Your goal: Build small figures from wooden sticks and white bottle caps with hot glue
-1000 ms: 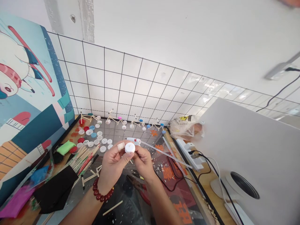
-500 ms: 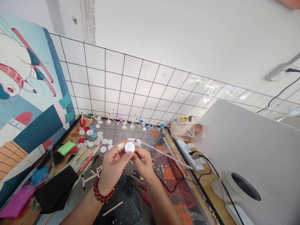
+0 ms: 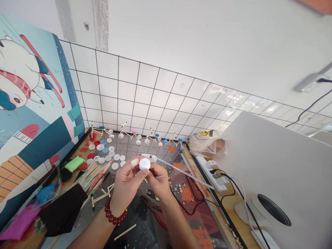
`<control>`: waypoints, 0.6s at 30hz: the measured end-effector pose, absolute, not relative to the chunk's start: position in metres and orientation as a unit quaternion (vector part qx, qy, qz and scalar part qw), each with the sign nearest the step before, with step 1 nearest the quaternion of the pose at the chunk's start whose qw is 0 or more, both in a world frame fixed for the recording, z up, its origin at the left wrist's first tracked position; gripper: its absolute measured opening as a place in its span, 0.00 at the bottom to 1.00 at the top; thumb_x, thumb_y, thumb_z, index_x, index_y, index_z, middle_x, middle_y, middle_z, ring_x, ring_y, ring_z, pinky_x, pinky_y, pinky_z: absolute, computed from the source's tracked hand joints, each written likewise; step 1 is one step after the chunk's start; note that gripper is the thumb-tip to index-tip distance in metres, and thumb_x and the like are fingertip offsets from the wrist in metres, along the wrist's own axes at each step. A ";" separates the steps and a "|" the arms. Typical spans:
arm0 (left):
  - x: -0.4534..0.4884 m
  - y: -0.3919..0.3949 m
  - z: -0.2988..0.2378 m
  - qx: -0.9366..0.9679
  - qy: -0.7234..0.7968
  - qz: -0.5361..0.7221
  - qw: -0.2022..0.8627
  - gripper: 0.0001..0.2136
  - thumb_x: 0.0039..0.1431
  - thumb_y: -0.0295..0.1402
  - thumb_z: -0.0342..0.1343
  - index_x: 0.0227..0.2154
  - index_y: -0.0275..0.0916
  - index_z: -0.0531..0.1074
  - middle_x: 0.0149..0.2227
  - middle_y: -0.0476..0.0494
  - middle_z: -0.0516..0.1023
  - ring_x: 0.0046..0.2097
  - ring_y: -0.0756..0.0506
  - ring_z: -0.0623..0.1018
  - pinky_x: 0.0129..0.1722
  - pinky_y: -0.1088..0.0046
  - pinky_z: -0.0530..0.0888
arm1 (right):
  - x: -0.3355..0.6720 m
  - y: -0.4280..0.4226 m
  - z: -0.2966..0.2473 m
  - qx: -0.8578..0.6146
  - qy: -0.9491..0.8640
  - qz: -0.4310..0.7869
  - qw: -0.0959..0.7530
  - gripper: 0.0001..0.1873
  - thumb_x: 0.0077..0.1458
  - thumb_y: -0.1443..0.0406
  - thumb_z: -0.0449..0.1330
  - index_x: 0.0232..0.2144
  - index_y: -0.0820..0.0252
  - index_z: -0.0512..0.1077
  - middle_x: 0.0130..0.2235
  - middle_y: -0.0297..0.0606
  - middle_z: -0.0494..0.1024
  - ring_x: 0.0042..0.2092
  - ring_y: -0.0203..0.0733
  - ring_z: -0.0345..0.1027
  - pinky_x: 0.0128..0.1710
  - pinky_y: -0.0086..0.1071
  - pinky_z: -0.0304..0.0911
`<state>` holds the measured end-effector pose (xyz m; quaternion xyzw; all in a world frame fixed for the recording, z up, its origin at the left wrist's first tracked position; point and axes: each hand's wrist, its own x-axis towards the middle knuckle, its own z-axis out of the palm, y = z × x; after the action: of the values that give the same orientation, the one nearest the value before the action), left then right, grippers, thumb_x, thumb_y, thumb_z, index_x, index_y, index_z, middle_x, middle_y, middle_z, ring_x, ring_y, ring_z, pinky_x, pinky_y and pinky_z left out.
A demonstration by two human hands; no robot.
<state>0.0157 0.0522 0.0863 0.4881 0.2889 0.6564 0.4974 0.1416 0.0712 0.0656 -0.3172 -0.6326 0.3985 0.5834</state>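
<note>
My left hand (image 3: 126,185) and my right hand (image 3: 157,178) meet above the desk, both pinching a white bottle cap (image 3: 144,164) held between their fingertips. A thin wooden stick pokes out just under the cap, between the fingers. The left index finger wears a plaster, and a dark red bead bracelet (image 3: 114,215) circles the left wrist. Behind the hands lies a glue gun (image 3: 150,157) with a long clear glue stick (image 3: 185,172) running off to the right.
Loose white, blue and red caps (image 3: 105,152) lie at the back left. Small stick-and-cap figures (image 3: 135,134) line the tiled wall. A bundle of sticks (image 3: 92,173), black cloth (image 3: 61,212), power strip (image 3: 210,167), plastic bag (image 3: 204,141) and grey panel (image 3: 275,166) surround the work area.
The hands stay together on the cap. The view has shifted slightly, so everything sits a little lower and to the right in the picture.
</note>
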 end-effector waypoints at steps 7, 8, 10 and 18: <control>0.015 0.050 0.087 0.494 0.306 0.641 0.501 0.14 0.55 0.35 0.66 0.44 0.38 0.79 0.47 0.38 0.81 0.49 0.40 0.80 0.51 0.65 0.77 | 0.141 0.072 0.062 -0.307 -0.618 0.420 0.589 0.18 0.54 0.48 0.65 0.36 0.56 0.79 0.33 0.39 0.81 0.33 0.41 0.72 0.36 0.33 0.68; 0.014 0.049 0.087 0.499 0.305 0.637 0.502 0.14 0.55 0.35 0.66 0.45 0.38 0.79 0.49 0.37 0.80 0.50 0.39 0.79 0.52 0.65 0.76 | 0.141 0.072 0.062 -0.304 -0.619 0.421 0.589 0.19 0.53 0.48 0.66 0.38 0.56 0.79 0.33 0.39 0.81 0.34 0.42 0.72 0.36 0.34 0.68; 0.013 0.049 0.086 0.509 0.300 0.634 0.500 0.15 0.56 0.34 0.65 0.47 0.39 0.79 0.52 0.37 0.78 0.53 0.39 0.78 0.55 0.64 0.75 | 0.141 0.073 0.062 -0.294 -0.624 0.417 0.591 0.19 0.53 0.49 0.67 0.40 0.55 0.80 0.34 0.39 0.81 0.35 0.43 0.73 0.37 0.34 0.69; 0.013 0.050 0.088 0.521 0.289 0.636 0.491 0.13 0.56 0.35 0.65 0.43 0.38 0.79 0.47 0.37 0.79 0.50 0.39 0.79 0.52 0.65 0.76 | 0.144 0.076 0.063 -0.304 -0.638 0.358 0.611 0.14 0.56 0.52 0.65 0.33 0.54 0.82 0.30 0.37 0.81 0.33 0.41 0.72 0.38 0.34 0.69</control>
<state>0.0129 0.0499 0.0884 0.5205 0.2893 0.6361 0.4906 0.1439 0.0761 0.0628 -0.3036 -0.6379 0.3577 0.6107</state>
